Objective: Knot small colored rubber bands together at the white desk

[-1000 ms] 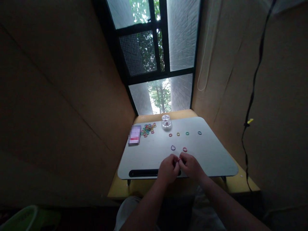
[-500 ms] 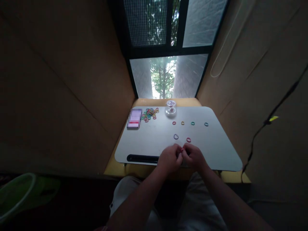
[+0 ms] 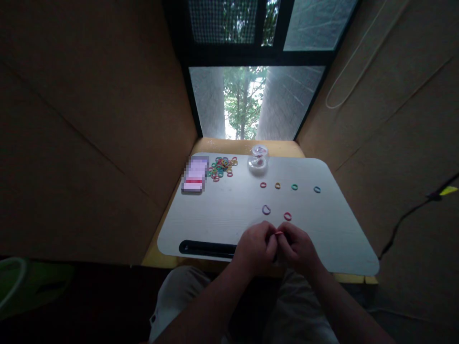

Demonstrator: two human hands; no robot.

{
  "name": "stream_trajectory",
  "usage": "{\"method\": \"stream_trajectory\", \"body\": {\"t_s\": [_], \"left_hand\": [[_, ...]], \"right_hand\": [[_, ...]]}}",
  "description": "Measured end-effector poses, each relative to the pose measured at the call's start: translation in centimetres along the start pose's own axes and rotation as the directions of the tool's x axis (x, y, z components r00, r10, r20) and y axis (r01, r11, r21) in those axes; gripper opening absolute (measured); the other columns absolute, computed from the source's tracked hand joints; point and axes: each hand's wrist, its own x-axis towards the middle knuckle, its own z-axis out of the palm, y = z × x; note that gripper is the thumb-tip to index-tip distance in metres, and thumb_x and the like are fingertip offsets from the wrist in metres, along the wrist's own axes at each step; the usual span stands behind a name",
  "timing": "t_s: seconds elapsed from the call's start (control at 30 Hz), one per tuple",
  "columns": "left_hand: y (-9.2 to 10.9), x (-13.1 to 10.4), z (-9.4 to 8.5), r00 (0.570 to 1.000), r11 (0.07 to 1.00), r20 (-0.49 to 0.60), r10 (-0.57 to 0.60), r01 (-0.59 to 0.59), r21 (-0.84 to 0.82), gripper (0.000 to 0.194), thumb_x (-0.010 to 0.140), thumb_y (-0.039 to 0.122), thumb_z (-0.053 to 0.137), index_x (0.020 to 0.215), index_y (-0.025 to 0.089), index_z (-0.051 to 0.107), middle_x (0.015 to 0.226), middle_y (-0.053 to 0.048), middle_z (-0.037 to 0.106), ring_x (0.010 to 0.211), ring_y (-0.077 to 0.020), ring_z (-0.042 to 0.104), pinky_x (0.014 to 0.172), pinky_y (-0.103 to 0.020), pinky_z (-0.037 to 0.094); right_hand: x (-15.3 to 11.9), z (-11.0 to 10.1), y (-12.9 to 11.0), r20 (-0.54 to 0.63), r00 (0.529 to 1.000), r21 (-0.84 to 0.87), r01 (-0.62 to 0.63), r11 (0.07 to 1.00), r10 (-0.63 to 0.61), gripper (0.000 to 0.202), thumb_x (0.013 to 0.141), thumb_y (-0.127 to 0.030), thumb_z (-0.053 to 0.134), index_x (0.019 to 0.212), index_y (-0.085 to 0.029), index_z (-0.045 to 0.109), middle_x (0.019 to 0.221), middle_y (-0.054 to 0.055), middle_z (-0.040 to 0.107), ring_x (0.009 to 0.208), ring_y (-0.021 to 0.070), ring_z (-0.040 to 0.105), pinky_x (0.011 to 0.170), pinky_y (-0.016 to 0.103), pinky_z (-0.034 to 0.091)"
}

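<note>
My left hand [image 3: 256,245] and my right hand [image 3: 300,246] meet over the front edge of the white lap table [image 3: 201,215]. Both are closed, fingertips pinching a small red hair tie [image 3: 278,233] between them; most of it is hidden by the fingers. Just beyond the hands lie a purple hair tie [image 3: 266,209] and a pink hair tie [image 3: 287,216]. Farther back is a spaced row: a red tie [image 3: 263,185], a yellow tie [image 3: 277,185], a green tie [image 3: 294,187] and a dark blue tie [image 3: 317,189].
A pile of mixed hair ties [image 3: 223,167] sits at the back left, beside a phone [image 3: 195,175] with a blurred screen. A clear round container [image 3: 257,164] stands at the back. A dark slot [image 3: 208,248] runs along the front left. Walls rise on both sides; a window is ahead.
The view has shifted a little, so the table looks slightly larger and lower. Both hands stay together on the red hair tie, which now shows as a flatter strip between the fingertips.
</note>
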Motion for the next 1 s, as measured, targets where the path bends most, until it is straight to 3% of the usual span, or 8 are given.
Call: {"method": "stream_trajectory", "body": {"t_s": [0.4, 1.0], "left_hand": [[0.26, -0.22, 0.29, 0.999, 1.000, -0.040, -0.028, 0.028, -0.001, 0.012, 0.090, 0.027, 0.051, 0.085, 0.020, 0.059, 0.075, 0.001, 0.062, 0.068, -0.0137, 0.054, 0.064, -0.025, 0.038], [0.61, -0.63, 0.67, 0.997, 0.997, -0.083, -0.001, 0.008, 0.076, 0.010, 0.087, 0.025, 0.051, 0.081, 0.019, 0.056, 0.072, 0.001, 0.061, 0.066, -0.0133, 0.053, 0.062, -0.025, 0.037]], "right_hand": [[-0.08, 0.01, -0.22, -0.067, 0.997, 0.056, 0.044, 0.997, -0.040, 0.017, 0.087, -0.028, 0.048, 0.072, -0.021, 0.047, 0.061, -0.004, 0.047, 0.056, 0.0120, 0.045, 0.055, 0.024, 0.034], [-0.42, 0.00, -0.44, -0.103, 0.993, 0.016, 0.064, 0.998, -0.062, 0.014, 0.082, -0.023, 0.047, 0.068, -0.021, 0.046, 0.063, -0.003, 0.051, 0.060, 0.0130, 0.048, 0.057, 0.025, 0.032]]}}
